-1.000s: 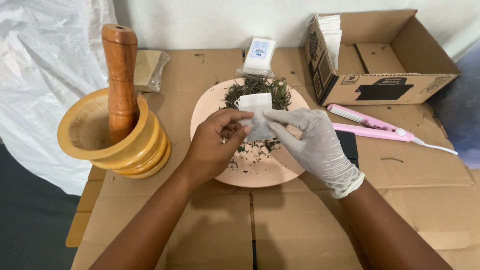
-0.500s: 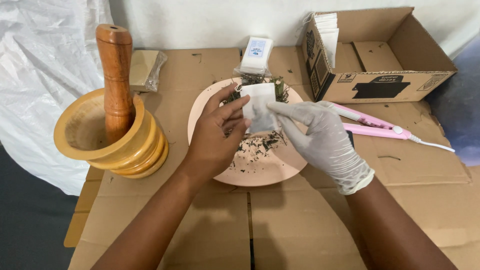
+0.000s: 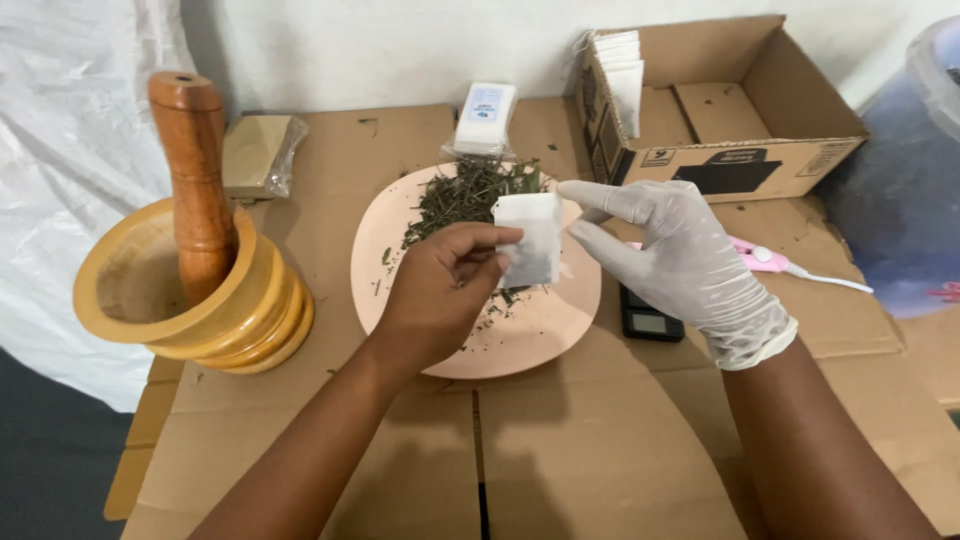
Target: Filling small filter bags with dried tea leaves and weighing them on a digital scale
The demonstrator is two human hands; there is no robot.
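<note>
My bare left hand (image 3: 440, 290) pinches a small white paper sachet (image 3: 528, 238) and holds it upright over a pink plate (image 3: 540, 335). Dried green herbs (image 3: 470, 195) are heaped on the plate's far half. My right hand (image 3: 680, 260), in a white glove, is beside the sachet with its fingers spread; the fingertips reach the sachet's right edge, but I cannot tell whether they grip it.
A wooden mortar (image 3: 190, 300) with an upright pestle (image 3: 195, 180) stands at left. An open cardboard box (image 3: 740, 110) holding white sachets sits at back right. A pink tool (image 3: 765, 258), a black scale (image 3: 650, 320) and a white packet (image 3: 485, 118) lie around the plate.
The sachet has risen a little and is now held mainly by my left hand. My gloved right hand has loosened and drawn slightly to the right.
</note>
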